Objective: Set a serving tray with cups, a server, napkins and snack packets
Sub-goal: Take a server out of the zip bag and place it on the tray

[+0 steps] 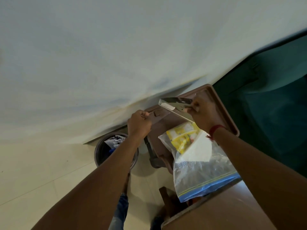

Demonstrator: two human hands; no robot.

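My left hand [139, 122] grips the tray's [222, 113] left end, my right hand [201, 110] its far side; a zip bag [199, 168] lies on the tray, nearer me; a bin [114, 150] stands on the floor, left, below my forearm.

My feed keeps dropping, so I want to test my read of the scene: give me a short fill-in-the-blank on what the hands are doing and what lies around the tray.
1. The right hand grips a shiny ____ tray.
2. The clear zip bag holds packets coloured ____.
3. On the floor beside the left hand stands a round ____ with scraps inside.
4. Both hands are ____ around what they grip.

Missing words: metal; yellow; bin; closed
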